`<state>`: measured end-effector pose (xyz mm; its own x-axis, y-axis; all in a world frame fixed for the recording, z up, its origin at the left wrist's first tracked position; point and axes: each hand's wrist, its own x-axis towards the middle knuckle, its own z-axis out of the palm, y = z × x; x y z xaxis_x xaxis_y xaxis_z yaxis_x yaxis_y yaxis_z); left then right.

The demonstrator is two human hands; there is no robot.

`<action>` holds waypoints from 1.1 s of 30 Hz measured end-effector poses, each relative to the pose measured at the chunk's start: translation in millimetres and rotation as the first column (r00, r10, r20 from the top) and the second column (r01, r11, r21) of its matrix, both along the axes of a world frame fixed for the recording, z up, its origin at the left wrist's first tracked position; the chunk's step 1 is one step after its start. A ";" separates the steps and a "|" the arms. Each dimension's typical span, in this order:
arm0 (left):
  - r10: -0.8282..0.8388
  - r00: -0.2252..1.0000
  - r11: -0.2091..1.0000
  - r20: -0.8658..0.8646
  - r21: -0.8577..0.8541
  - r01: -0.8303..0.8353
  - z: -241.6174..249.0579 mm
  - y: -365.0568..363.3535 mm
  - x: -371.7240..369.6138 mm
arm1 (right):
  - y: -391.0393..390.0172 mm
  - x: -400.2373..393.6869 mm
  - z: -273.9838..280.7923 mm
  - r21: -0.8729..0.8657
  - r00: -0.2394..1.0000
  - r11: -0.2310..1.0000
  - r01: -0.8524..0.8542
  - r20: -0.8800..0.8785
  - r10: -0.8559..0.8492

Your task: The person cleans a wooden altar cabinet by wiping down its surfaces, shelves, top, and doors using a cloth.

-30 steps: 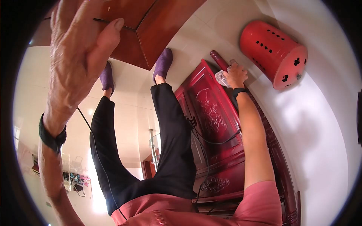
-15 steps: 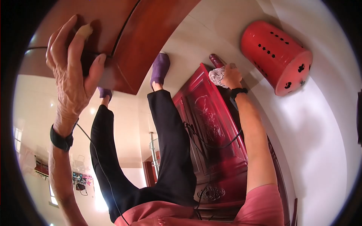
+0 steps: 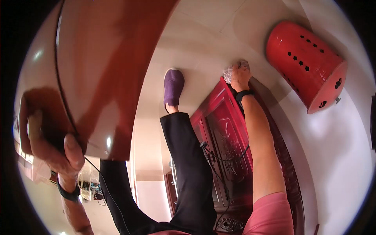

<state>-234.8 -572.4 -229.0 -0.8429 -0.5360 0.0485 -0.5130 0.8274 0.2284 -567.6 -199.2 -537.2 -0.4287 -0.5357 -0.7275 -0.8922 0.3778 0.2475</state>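
Observation:
At the left, my left hand (image 3: pixel 58 152) is against a glossy red-brown wooden panel (image 3: pixel 113 78), thumb and index finger apart. Its other fingers are partly lost in shadow and reflection, and I see nothing held. My right hand (image 3: pixel 239 78) is closed on a crumpled white-and-grey patterned cloth (image 3: pixel 227 75). It presses the cloth at the far end of a dark red carved wooden cabinet (image 3: pixel 227 133). A dark band is on each wrist.
A red bin (image 3: pixel 303 64) with star cutouts stands on the pale floor (image 3: pixel 199 43) to the right. A black cable (image 3: pixel 231 159) loops across the cabinet front. A thin cord (image 3: pixel 103 178) hangs near my left wrist. My purple shoe (image 3: pixel 174 86) is between panel and cabinet.
The view has shifted, and the wooden panel reaches lower in it. My left hand is lower and further left. My right hand with the cloth now covers the cabinet's rounded dark red end piece.

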 end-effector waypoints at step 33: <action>0.130 0.991 0.990 -0.016 0.051 -0.129 1.2 13.4 -16.4 | -41.8 -40.3 151.1 0.295 0.922 0.884 0.364 0.021 -0.386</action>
<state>-251.2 -559.0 -227.8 -0.7653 -0.6428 0.0342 -0.6104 0.7415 0.2785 -607.9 -241.0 -386.1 -0.4935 -0.1152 -0.8621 -0.7181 0.6131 0.3292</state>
